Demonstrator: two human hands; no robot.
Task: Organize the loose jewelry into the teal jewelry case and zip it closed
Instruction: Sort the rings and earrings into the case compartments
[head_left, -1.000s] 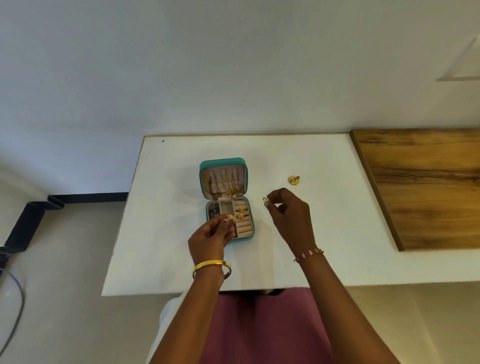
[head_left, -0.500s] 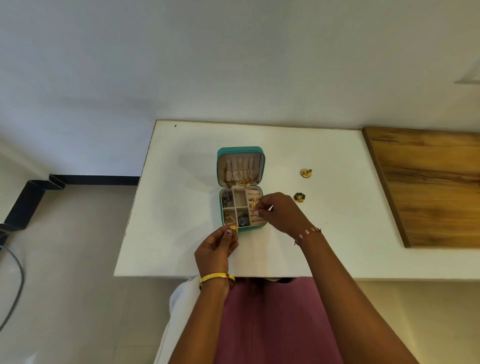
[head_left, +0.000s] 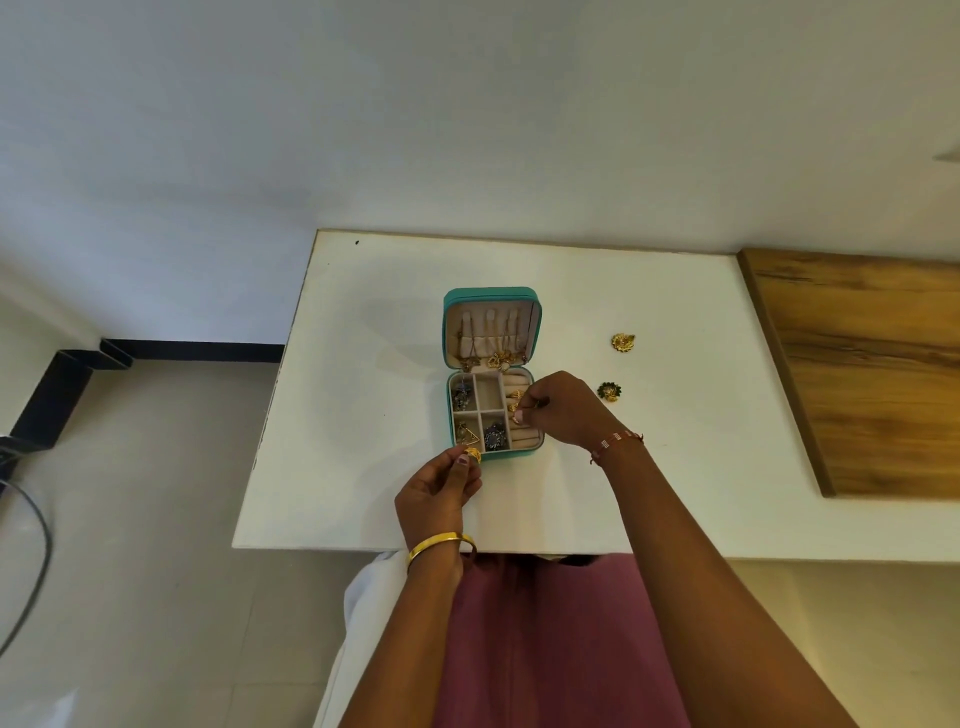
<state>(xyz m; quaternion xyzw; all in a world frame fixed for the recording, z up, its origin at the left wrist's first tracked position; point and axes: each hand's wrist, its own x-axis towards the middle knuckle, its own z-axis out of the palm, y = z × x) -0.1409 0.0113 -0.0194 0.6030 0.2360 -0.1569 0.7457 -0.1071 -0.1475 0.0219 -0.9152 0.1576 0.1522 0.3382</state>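
The teal jewelry case (head_left: 451, 332) lies open on the white table (head_left: 363, 415), its lid standing up with chains hung inside and its tray holding several pieces. My right hand (head_left: 563, 410) is over the ring rolls on the tray's right side and pinches a small gold ring (head_left: 519, 408) there. My left hand (head_left: 441, 488) sits just in front of the case and pinches another gold ring (head_left: 472, 455). Two loose pieces lie to the right of the case: a gold earring (head_left: 622, 342) and a green-and-gold earring (head_left: 609, 391).
A wooden board (head_left: 862, 374) covers the table's right part. The table's left edge drops to a tiled floor with a black metal frame (head_left: 57, 384) and a cable (head_left: 31, 561). A wall stands right behind the table.
My right hand moved left from the table beside the case to the ring rolls with its ring, uncovering the green-and-gold earring. My left hand drew back from the tray to the case's front edge.
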